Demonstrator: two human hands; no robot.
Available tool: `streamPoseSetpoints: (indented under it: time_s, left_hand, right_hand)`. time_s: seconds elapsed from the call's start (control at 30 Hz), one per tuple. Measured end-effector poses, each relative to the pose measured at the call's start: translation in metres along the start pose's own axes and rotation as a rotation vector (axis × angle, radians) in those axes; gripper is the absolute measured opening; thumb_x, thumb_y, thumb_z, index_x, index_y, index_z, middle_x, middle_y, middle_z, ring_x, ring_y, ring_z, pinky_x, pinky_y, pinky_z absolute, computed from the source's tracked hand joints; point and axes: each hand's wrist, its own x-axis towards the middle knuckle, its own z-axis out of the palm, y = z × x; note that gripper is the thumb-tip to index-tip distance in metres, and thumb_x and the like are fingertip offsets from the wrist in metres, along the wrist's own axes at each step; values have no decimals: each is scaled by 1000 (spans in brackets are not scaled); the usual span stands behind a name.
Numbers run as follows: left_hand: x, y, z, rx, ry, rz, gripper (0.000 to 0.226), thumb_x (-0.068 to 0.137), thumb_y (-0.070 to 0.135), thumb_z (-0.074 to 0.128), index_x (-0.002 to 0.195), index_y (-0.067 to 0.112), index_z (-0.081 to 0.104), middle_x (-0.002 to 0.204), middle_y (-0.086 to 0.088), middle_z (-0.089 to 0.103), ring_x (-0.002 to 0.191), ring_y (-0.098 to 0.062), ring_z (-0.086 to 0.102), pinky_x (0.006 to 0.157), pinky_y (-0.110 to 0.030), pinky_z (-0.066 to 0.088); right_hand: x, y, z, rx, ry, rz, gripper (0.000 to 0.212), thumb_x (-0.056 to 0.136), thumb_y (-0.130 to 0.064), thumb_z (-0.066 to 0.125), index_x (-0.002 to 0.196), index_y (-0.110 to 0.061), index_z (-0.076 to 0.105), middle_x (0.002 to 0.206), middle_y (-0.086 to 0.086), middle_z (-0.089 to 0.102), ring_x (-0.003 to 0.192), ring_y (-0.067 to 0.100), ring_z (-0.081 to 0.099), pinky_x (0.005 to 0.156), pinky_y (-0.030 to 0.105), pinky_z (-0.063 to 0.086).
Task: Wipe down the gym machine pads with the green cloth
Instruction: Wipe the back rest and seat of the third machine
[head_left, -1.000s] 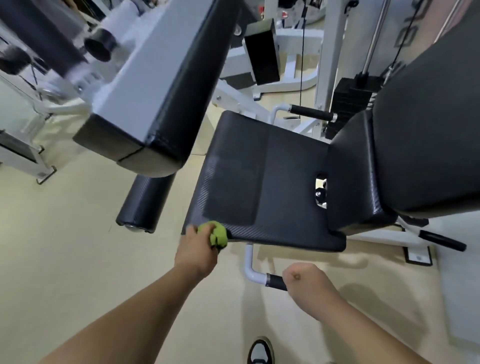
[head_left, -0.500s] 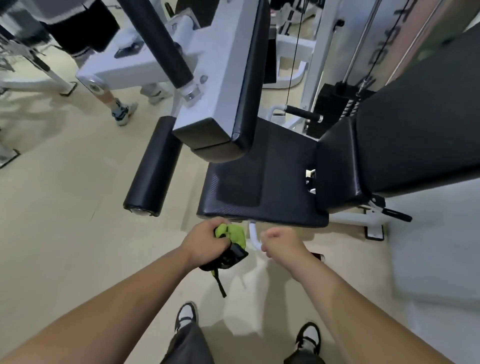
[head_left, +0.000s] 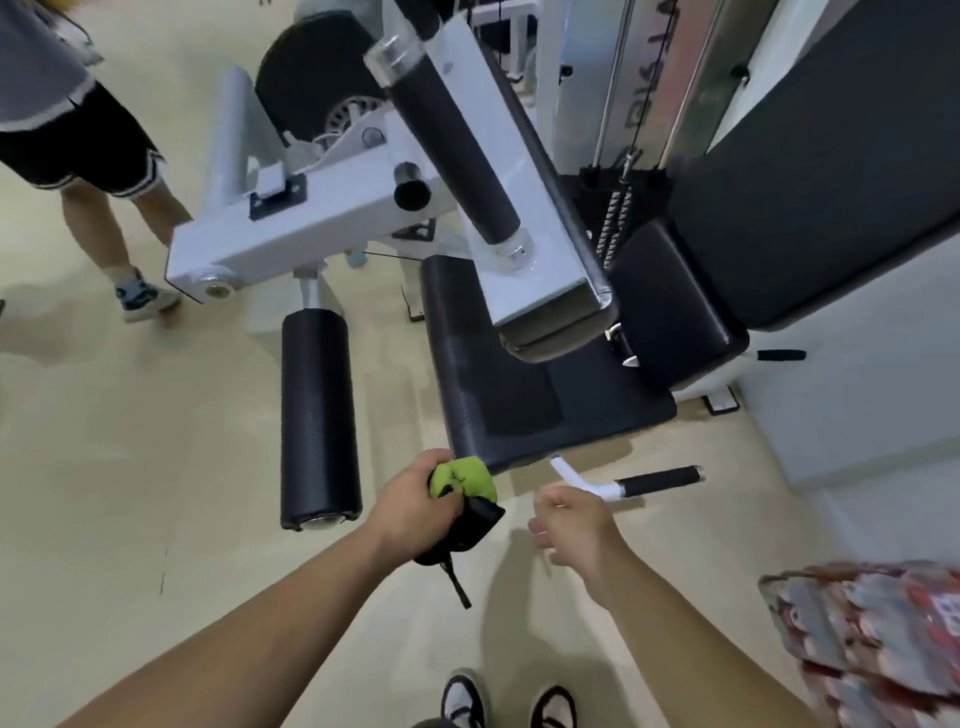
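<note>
My left hand (head_left: 413, 501) grips the bunched green cloth (head_left: 460, 477) together with a small black pouch with a strap (head_left: 470, 525), just below the front left corner of the black seat pad (head_left: 519, 400). My right hand (head_left: 574, 525) hangs beside it with loosely curled fingers and holds nothing, just short of the white side handle with a black grip (head_left: 660, 478). The black back pad (head_left: 810, 171) rises at the right. A black roller pad (head_left: 319, 415) hangs left of the seat. A white lever arm with a black pad edge (head_left: 550, 291) covers the seat's far part.
Another person's legs and a sneaker (head_left: 140, 296) stand on the beige floor at the left. The weight stack and cables (head_left: 618, 208) sit behind the seat. A patterned bag (head_left: 872, 644) lies at the lower right. My shoes (head_left: 467, 699) are at the bottom edge.
My left hand with the cloth came off the seat's front edge and drew back below it. My right hand let go of the side handle. The view pulled back and up.
</note>
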Motion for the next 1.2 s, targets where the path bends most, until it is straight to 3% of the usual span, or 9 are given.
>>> streamPoseSetpoints:
  time_s: [0.1, 0.3, 0.47, 0.57, 0.63, 0.8, 0.97, 1.07, 1.2]
  left_hand:
    - [5, -7, -18, -3, 2, 10, 64, 77, 28, 65, 136, 32, 42, 106, 3, 70, 92, -19, 71, 84, -40, 61]
    - [33, -15, -76, 155, -46, 97, 45, 78, 28, 70, 116, 27, 46, 88, -1, 70, 68, -18, 66, 53, -33, 53]
    - [96, -15, -122, 341, -129, 296, 37, 83, 27, 70, 113, 27, 48, 88, -1, 69, 75, -16, 64, 69, -31, 54]
    - [122, -27, -136, 413, -178, 396, 44, 86, 28, 68, 124, 30, 46, 89, 5, 67, 82, -16, 65, 79, -35, 55]
    - [132, -39, -138, 468, -255, 459, 54, 90, 28, 66, 137, 33, 41, 96, 7, 68, 85, -15, 66, 81, -33, 55]
    - [156, -43, -116, 579, -291, 692, 66, 98, 22, 56, 157, 28, 28, 150, 2, 48, 125, -21, 55, 99, -23, 41]
    - [197, -39, -56, 627, -225, 1081, 66, 93, 18, 59, 154, 33, 38, 154, -1, 33, 139, -24, 33, 116, -33, 33]
    - [226, -59, -18, 827, -348, 1162, 65, 88, 41, 53, 152, 41, 40, 157, -1, 32, 142, -29, 27, 119, -45, 30]
    - [270, -57, -19, 864, -338, 1333, 64, 82, 38, 62, 145, 38, 48, 142, -3, 46, 127, -29, 40, 106, -44, 36]
  right_hand:
    - [12, -4, 11, -13, 94, 7, 18, 99, -12, 53, 89, -21, 64, 90, 8, 64, 75, 23, 56, 57, 23, 45]
    - [27, -26, 69, -63, 184, 0, 33, 100, -26, 55, 131, -16, 60, 95, -1, 59, 78, 18, 54, 69, 27, 44]
    - [42, -42, 120, -43, 354, -50, 13, 95, -32, 57, 108, -30, 59, 92, -8, 57, 95, 22, 52, 81, 31, 44]
    - [38, -50, 143, 8, 451, -58, 39, 100, -27, 58, 137, -13, 58, 113, 5, 60, 109, 24, 56, 97, 33, 43]
    - [31, -43, 154, 35, 479, -58, 45, 102, -28, 56, 146, -16, 53, 115, -3, 54, 111, 19, 54, 97, 31, 43]
    - [33, -20, 159, 7, 513, -65, 48, 100, -24, 57, 148, -23, 49, 136, 2, 58, 109, 20, 56, 93, 31, 46]
    - [70, -17, 156, -66, 517, -149, 78, 90, -18, 67, 160, -23, 31, 163, -6, 36, 150, 17, 35, 115, 26, 34]
    - [102, -13, 165, -99, 550, -118, 57, 70, -22, 67, 123, -35, 51, 121, -7, 64, 111, 20, 65, 90, 42, 58]
    - [128, -26, 171, -404, 674, -33, 47, 67, -39, 82, 96, -35, 46, 90, -9, 63, 83, 17, 62, 62, 30, 49]
